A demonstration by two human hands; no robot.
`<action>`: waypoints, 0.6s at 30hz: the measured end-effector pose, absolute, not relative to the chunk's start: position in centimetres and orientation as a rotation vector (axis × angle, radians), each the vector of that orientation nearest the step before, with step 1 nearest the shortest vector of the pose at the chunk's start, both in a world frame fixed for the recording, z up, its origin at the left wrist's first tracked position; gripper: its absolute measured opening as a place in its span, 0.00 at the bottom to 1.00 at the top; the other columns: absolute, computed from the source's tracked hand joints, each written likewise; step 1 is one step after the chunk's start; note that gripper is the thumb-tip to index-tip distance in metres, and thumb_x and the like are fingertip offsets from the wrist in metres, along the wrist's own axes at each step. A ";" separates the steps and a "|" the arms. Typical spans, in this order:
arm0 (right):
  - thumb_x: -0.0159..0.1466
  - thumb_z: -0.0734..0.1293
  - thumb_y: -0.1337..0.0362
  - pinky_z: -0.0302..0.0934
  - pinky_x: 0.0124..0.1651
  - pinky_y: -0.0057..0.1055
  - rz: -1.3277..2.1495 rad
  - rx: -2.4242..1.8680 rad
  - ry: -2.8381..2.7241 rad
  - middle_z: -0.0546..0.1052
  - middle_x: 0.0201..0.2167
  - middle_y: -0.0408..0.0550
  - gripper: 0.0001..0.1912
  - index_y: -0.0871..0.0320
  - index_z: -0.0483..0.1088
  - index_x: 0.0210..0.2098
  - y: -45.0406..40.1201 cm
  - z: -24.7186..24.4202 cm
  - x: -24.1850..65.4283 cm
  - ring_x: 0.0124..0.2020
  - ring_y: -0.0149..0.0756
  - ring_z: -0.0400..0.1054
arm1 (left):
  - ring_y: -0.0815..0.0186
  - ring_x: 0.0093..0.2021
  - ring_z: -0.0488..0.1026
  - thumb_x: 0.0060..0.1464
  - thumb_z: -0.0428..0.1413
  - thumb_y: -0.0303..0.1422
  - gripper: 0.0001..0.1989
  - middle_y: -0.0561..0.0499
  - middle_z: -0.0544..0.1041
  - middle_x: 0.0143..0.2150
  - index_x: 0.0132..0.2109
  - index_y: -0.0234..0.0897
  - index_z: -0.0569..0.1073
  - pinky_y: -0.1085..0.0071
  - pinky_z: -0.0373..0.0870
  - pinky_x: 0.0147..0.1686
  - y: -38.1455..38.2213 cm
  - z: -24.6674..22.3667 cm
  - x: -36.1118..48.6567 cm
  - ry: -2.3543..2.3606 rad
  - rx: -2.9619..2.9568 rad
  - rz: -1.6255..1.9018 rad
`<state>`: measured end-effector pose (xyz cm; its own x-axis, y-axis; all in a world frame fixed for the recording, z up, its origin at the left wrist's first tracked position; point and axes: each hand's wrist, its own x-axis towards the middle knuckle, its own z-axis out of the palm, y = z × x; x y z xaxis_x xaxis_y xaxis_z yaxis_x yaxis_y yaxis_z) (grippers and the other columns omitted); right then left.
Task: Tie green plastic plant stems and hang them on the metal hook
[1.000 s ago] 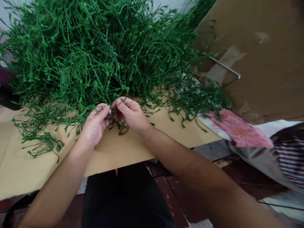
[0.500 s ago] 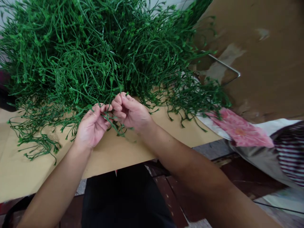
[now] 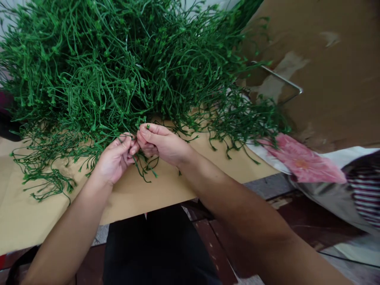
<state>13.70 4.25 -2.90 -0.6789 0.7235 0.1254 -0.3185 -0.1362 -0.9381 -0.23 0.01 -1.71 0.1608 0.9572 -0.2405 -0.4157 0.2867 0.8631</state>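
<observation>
A big heap of green plastic plant stems with small budded tips fills the back of the table. At its front edge my left hand pinches a thin green stem between thumb and fingers. Touching it on the right, my right hand is closed with thumb against forefinger, and a green tip pokes out there. Below the hands dangle a few loose stem ends. Where each held stem begins is hidden by my fingers.
Brown paper or board covers the table. More stems spread at the left. On the right stand a brown cardboard sheet with a bent metal rod, a pink flowered cloth and striped fabric.
My right hand has come slightly down and its fingers have closed tighter into a pinch. My left hand has barely shifted. The dangling stem ends have moved a little.
</observation>
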 end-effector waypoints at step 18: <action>0.63 0.58 0.49 0.45 0.24 0.27 1.231 -0.696 -1.631 0.52 0.18 0.37 0.21 0.57 0.54 0.21 5.2 -2.9 14.2 0.21 0.24 0.46 | 0.75 0.23 0.66 0.53 0.54 0.33 0.07 0.55 0.70 0.23 0.29 0.36 0.66 0.79 0.60 0.21 0.0 -0.9 -0.7 1.036 0.882 1.161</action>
<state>14.17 5.21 -2.91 -0.3930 0.8534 0.3425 -0.0955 0.3326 -0.9382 -0.68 -0.03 -0.94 0.0793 0.9812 -0.1762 -0.2863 0.1917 0.9388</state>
